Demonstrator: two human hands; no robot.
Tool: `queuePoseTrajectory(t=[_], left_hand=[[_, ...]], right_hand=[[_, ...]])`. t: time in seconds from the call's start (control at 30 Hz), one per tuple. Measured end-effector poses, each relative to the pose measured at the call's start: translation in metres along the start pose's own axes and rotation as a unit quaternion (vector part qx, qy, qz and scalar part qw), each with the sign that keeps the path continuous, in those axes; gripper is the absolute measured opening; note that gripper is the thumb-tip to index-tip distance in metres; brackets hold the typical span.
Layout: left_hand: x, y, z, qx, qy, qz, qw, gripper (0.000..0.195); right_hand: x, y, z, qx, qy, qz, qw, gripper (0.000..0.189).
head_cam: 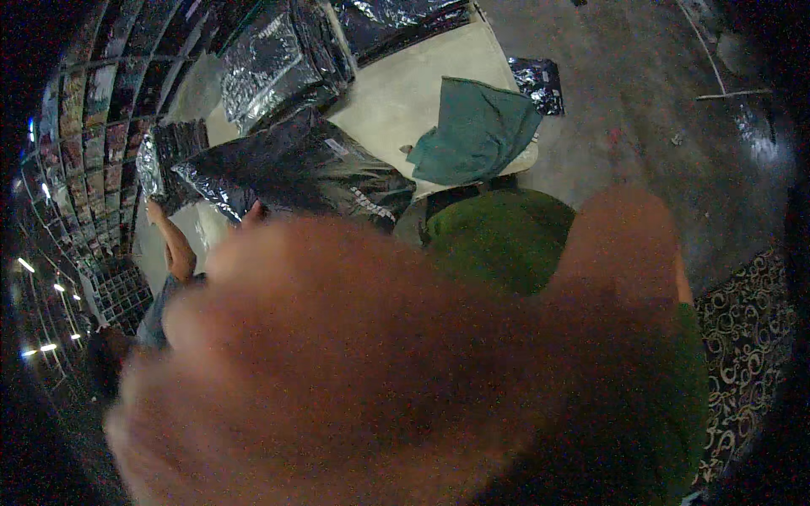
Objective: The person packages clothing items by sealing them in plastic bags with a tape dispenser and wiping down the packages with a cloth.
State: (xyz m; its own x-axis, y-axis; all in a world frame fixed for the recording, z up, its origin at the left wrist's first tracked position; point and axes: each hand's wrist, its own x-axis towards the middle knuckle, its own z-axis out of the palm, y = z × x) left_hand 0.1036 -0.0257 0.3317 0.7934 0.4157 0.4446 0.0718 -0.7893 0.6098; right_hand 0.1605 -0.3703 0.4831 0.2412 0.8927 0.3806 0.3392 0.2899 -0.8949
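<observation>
A large, blurred hand, apparently my right hand (354,354), fills the lower middle close to the camera, its thumb raised at the right and its other fingers towards the left. Whether it holds anything cannot be told. My left hand is out of view. Beyond the hand, a green cloth (481,129) lies on a pale tabletop (392,76) and reaches its right edge. Left of the cloth is a black garment (272,161) with a small pale label, partly in shiny plastic. Green clothing (500,237) shows behind my hand.
Plastic-wrapped dark packs (285,63) are stacked at the upper left of the table, and another dark pack (538,85) lies beyond its right edge. At the left, a co-worker's forearm (177,243) reaches to a smaller stack (171,158). Patterned fabric (747,354) shows at the lower right.
</observation>
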Motion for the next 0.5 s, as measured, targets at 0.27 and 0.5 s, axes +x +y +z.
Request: queuePoseTrajectory(t=[0.27, 0.5], left_hand=[[-0.006, 0.025, 0.004, -0.211, 0.075, -0.29, 0.93, 0.022], [-0.005, 0.141, 0.074, -0.504, 0.214, -0.282, 0.788, 0.026]], right_hand=[[0.021, -0.022, -0.009, 0.016, -0.049, -0.013, 0.999, 0.026], [-0.081, 0.079, -0.009, 0.078, 0.212, 0.386, 0.894, 0.035]])
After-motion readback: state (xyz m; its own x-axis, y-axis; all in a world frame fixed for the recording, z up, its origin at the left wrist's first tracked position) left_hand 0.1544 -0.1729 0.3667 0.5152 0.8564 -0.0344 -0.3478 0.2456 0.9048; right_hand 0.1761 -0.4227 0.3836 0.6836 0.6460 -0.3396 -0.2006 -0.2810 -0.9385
